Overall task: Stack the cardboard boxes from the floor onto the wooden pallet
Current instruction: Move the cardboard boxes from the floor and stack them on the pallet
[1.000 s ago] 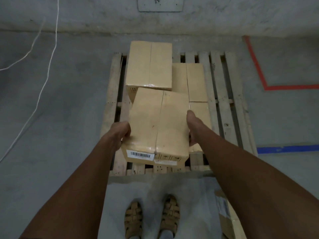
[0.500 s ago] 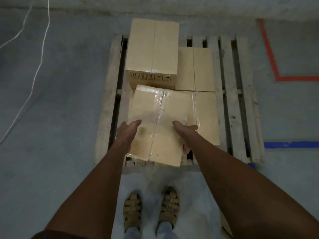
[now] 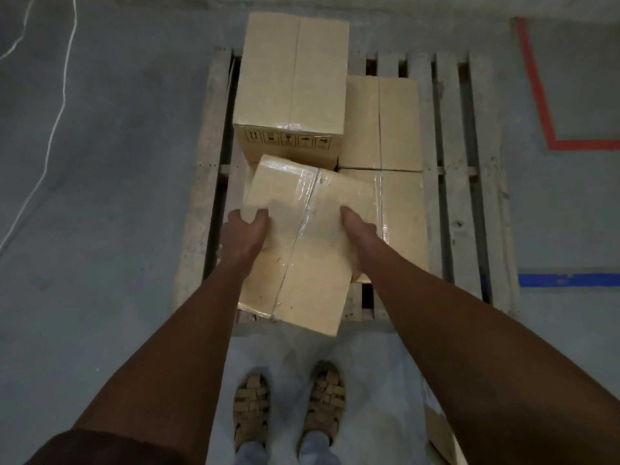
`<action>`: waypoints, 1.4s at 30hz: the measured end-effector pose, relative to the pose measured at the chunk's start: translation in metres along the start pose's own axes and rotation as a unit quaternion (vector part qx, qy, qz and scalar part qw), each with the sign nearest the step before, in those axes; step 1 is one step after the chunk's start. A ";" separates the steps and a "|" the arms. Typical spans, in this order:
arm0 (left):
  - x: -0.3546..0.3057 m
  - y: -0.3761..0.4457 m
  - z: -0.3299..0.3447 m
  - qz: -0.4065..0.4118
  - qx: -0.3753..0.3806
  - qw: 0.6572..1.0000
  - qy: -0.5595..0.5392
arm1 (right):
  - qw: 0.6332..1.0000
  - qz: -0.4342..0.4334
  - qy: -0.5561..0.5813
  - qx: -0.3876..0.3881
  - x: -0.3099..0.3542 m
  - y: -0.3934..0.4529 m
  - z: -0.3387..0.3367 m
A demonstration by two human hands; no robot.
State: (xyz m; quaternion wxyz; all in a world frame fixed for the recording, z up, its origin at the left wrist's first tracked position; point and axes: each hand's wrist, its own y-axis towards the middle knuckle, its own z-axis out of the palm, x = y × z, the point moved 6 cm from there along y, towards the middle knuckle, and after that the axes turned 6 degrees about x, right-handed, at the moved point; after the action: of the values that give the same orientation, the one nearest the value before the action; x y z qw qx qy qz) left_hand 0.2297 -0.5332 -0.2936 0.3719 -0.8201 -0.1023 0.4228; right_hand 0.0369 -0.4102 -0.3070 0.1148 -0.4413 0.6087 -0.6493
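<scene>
The taped cardboard box (image 3: 302, 243) sits skewed at the near left of the wooden pallet (image 3: 453, 196), its near corner overhanging the pallet's front edge. It appears to rest on a lower box, though what is under it is mostly hidden. The left hand (image 3: 243, 238) grips its left edge, thumb on the top face and fingers wrapped down the side. The right hand (image 3: 360, 234) holds the right edge, thumb on top, the fingers out of sight below the rim.

Judging by the two-handed hold, the box probably has some weight. Its walls look stiff and square. Glossy packing tape runs down the centre seam and across the far end, so those strips are likely slick; bare cardboard at the side edges or under the bottom corners should give the surest hold.

Just behind it stands a taller stacked box (image 3: 293, 85) with handling symbols printed on its near face. To the right lie two lower boxes (image 3: 382, 122), end to end. Beyond, a white cable (image 3: 57, 109) trails over the concrete floor, and red floor tape (image 3: 536, 88) and blue floor tape (image 3: 570, 280) mark lines on the right.
</scene>
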 end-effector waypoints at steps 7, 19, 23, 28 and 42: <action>-0.011 -0.009 -0.003 -0.049 -0.034 0.981 -0.184 | 0.985 0.005 0.162 -0.053 0.008 0.000 -0.003; 0.003 -0.083 -0.043 -0.089 -0.321 0.828 -0.451 | 0.939 -0.090 0.315 -0.101 0.014 -0.061 -0.038; 0.002 -0.081 -0.045 -0.068 -0.317 0.821 -0.469 | 0.918 -0.100 0.376 -0.074 -0.008 -0.055 -0.044; 0.008 -0.082 -0.040 -0.071 -0.311 0.837 -0.444 | 0.930 -0.091 0.348 -0.072 -0.020 -0.050 -0.050; 0.009 -0.031 -0.019 -0.035 -0.082 0.948 -0.307 | 0.990 -0.109 0.014 0.084 -0.002 -0.033 -0.013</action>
State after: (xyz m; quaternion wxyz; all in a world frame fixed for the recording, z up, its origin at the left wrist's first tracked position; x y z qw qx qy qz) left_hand 0.2546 -0.5174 -0.2706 0.2688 -0.6740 -0.2742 0.6311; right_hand 0.0414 -0.3925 -0.2769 0.0717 -0.4845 0.5016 -0.7131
